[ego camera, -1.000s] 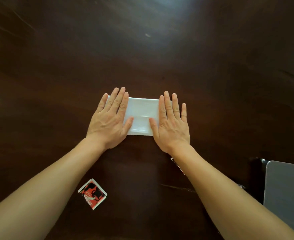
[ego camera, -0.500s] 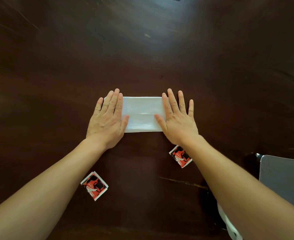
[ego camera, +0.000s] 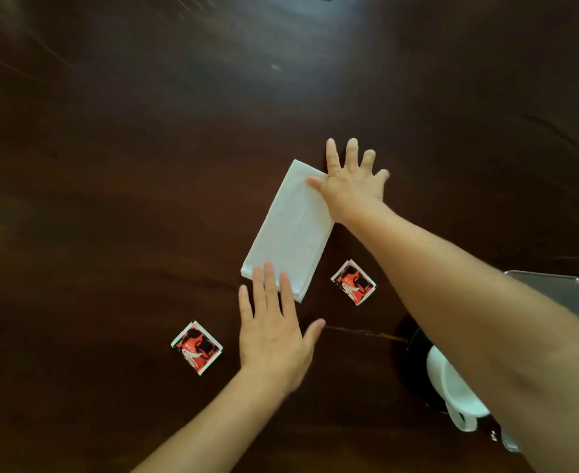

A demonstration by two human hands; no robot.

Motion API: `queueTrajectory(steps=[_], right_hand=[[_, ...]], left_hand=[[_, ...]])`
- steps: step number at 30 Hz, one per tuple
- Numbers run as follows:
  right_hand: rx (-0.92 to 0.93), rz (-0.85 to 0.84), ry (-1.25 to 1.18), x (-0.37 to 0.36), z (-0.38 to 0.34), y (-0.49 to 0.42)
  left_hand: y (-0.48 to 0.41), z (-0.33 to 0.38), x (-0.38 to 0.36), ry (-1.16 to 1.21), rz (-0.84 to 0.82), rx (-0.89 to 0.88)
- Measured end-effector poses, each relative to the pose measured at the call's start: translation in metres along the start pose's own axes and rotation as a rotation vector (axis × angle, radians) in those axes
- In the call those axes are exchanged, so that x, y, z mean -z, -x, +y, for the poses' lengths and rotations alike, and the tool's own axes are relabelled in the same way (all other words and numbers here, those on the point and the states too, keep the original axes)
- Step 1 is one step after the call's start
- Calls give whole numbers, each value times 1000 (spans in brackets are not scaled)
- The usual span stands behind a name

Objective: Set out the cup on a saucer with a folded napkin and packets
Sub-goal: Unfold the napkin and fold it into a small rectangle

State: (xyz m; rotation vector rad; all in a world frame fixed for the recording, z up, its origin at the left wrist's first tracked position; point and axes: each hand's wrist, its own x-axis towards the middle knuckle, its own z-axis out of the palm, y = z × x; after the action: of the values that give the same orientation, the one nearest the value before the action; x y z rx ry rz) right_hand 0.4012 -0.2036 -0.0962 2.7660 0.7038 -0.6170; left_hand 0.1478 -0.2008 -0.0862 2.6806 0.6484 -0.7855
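Figure: Dark wooden table (ego camera: 144, 186) with a grey tray (ego camera: 554, 291).
The round-cornered tray lies at the table's right edge; a pale streak (ego camera: 360, 331) marks the wood left of it.

The table (ego camera: 144, 165) is dark polished wood with a soft sheen, the napkin (ego camera: 291, 230) matt white paper, the near packet (ego camera: 196, 347) and far packet (ego camera: 353, 282) printed, faintly shiny paper, the cup (ego camera: 452, 387) smooth glossy white.

Free tabletop (ego camera: 127, 165) left, cup (ego camera: 452, 387) right
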Motion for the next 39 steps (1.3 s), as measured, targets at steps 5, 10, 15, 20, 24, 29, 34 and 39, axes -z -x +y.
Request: queueTrajectory(steps=[5, 10, 15, 20, 24, 29, 34, 39], right_hand=[[-37, 88, -142, 0, -9, 4], [19, 69, -300, 12, -9, -8], [166, -86, -376, 29, 12, -8], [242, -96, -414, 47, 17, 6], [341, 5, -487, 60, 16, 37], [423, 206, -473, 33, 19, 85], [495, 371, -411, -11, 17, 133], [541, 395, -342, -57, 12, 162]], left_hand=[[13, 22, 1, 3, -45, -66], [10, 43, 4, 52, -33, -117], [9, 13, -22, 70, 190, -267], [11, 6, -38, 51, 218, -279], [14, 18, -35, 81, 240, -204], [17, 16, -25, 174, 224, -217], [16, 2, -10, 728, 395, -154], [7, -9, 13, 907, 601, 99]])
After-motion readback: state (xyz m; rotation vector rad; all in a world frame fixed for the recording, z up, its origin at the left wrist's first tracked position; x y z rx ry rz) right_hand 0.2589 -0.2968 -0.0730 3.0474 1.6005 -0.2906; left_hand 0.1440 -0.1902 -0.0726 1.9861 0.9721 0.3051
